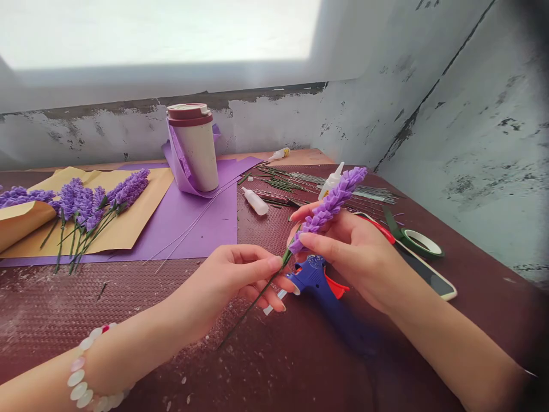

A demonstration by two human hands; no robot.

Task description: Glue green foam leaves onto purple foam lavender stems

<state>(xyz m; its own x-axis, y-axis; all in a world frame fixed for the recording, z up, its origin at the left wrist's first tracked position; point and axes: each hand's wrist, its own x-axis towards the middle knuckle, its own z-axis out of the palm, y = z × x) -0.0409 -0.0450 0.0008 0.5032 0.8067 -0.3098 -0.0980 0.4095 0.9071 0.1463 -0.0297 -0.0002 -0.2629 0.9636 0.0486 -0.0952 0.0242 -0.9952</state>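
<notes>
A handmade lavender stem (328, 213) with a purple flower head and a dark green stalk is held tilted between both hands. My left hand (253, 269) pinches the stalk just below the flower head, thumb on top. Around the flower head close the fingers of my right hand (355, 240); some of them are hidden behind it. The stalk's free end points down to the left, above the table. Beneath and behind the hands lies a blue glue gun (319, 286) with a red trigger, partly covered by the fingers.
Finished lavender stems (94, 200) lie on tan paper (141, 220) over a purple sheet (206, 229), left. A lidded cup (195, 149) stands behind. Glue bottles (256, 201), wires (295, 177), green tape (424, 242) and a phone (429, 272) lie nearby.
</notes>
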